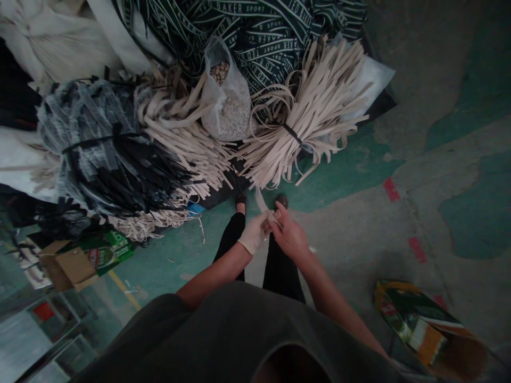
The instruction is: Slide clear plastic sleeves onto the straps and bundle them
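My left hand (pixel 255 232), in a pale glove, is closed around a pale, flat strip (pixel 261 202). One end of that strip sticks out beyond the fingers towards the heap. My right hand (pixel 290 234) is bare and meets the left one, its thumb and fingers pinching the same strip. What lies between the fingertips is partly hidden. Just past the hands lies a large bundle of beige straps (pixel 303 117), tied with a black band (pixel 293 133).
Left of it are more beige straps (pixel 187 143), a black strap bundle (pixel 115 154) and a clear bag of small pieces (pixel 231 106). Dark lettered webbing (pixel 267 48) is heaped behind. Cartons stand at lower left (pixel 74 266) and lower right (pixel 423 319) on a worn green floor (pixel 339 186).
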`<state>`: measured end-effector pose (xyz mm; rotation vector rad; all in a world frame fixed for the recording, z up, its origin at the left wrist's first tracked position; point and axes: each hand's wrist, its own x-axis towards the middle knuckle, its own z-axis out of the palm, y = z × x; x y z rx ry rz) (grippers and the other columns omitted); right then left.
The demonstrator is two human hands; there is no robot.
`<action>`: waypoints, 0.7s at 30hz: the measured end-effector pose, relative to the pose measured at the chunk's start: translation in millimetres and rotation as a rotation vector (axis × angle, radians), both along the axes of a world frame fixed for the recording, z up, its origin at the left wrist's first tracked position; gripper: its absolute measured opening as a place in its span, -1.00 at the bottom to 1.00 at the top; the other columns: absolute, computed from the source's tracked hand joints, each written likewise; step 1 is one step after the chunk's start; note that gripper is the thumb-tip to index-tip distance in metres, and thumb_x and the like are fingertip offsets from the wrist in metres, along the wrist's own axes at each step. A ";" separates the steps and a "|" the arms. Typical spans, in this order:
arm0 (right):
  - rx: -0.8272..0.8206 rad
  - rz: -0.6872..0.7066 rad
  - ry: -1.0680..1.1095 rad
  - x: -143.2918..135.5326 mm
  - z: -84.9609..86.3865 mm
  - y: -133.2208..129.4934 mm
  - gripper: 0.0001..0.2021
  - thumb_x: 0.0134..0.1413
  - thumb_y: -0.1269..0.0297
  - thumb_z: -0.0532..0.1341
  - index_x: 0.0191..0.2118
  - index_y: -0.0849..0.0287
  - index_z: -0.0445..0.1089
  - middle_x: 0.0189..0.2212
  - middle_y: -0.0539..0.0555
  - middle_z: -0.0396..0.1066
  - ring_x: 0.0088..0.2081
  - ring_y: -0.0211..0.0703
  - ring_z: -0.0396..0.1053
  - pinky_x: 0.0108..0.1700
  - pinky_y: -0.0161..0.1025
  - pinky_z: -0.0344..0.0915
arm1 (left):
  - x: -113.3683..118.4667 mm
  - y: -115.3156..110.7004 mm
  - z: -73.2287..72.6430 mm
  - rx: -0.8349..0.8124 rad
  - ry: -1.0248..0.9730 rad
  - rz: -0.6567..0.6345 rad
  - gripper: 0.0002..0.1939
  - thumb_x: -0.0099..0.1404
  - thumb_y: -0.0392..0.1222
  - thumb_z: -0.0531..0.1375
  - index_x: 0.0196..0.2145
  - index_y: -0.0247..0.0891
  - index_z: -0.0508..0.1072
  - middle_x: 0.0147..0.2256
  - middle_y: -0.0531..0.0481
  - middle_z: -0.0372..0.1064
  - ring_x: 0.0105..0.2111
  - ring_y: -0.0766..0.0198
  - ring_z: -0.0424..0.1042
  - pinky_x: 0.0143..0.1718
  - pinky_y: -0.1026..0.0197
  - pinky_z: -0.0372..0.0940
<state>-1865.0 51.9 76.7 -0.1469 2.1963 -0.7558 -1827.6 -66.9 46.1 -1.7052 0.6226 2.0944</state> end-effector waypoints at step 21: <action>-0.434 0.099 0.096 9.2 8.2 17.2 -0.64 0.20 0.31 0.22 0.12 0.09 0.33 0.02 0.15 0.43 0.05 -0.01 0.40 0.09 -0.08 0.35 | -7.6 -9.0 1.3 0.097 0.015 0.005 -0.81 0.38 -0.22 0.14 -0.27 -0.33 0.53 -0.29 -0.11 0.55 -0.26 0.25 0.53 -0.19 0.27 0.38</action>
